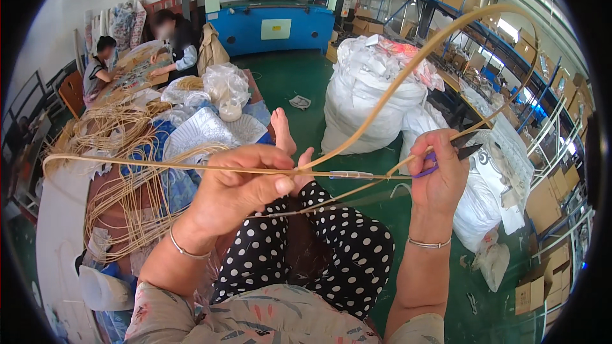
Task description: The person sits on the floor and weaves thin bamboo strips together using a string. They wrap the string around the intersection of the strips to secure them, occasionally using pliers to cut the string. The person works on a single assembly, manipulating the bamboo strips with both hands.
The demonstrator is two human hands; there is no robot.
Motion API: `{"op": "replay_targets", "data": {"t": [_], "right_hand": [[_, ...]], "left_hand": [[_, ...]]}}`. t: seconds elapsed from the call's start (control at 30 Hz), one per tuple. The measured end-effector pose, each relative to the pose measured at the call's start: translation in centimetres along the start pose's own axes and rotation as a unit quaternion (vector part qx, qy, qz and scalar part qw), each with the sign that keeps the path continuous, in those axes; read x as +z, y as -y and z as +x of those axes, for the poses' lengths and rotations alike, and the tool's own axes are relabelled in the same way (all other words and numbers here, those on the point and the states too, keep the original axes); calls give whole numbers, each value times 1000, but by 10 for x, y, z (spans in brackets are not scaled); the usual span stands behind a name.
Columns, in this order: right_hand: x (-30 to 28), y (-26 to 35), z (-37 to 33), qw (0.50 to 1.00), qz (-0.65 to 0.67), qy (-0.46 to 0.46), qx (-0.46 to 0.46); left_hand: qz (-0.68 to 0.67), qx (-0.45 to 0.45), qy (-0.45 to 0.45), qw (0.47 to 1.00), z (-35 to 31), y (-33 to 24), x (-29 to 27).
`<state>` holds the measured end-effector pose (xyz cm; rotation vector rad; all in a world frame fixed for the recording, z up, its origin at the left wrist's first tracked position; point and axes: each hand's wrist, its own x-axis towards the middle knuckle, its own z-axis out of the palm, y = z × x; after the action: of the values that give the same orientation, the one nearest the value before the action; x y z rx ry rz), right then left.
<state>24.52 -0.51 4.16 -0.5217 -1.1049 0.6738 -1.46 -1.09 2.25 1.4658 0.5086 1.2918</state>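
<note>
Between both hands a long tan rattan strip (377,114) curves up to the right and bends back in a big loop. My left hand (233,185) pinches it between thumb and fingers, and one length runs out past that hand to the left. Where strips run side by side between the hands, a clear plastic piece (352,175) lies along one. My right hand (440,175) is closed around purple-handled scissors (426,167), their dark blades pointing right. That hand's fingertips also grip the returning strip. Where the strips cross near my right hand, I cannot make out how they are joined.
Bundles of rattan strips (127,200) and a white fan-shaped piece (213,129) lie on the left table. Two people work at a table (131,76) beyond. Large white sacks (366,99) stand right of centre, before loaded shelves (484,35). A blue machine (274,22) stands at the back.
</note>
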Motion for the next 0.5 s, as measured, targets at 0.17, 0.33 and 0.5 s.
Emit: {"op": "replay_targets", "data": {"t": [0.17, 0.33, 0.5], "right_hand": [[5, -2, -3, 997, -37, -64, 26], [-26, 3, -32, 981, -77, -141, -108], [21, 25, -56, 940, 23, 330, 81]], "left_hand": [[93, 40, -15, 995, -8, 6, 9], [330, 272, 67, 901, -10, 10, 5], [405, 293, 266, 824, -31, -4, 15]]}}
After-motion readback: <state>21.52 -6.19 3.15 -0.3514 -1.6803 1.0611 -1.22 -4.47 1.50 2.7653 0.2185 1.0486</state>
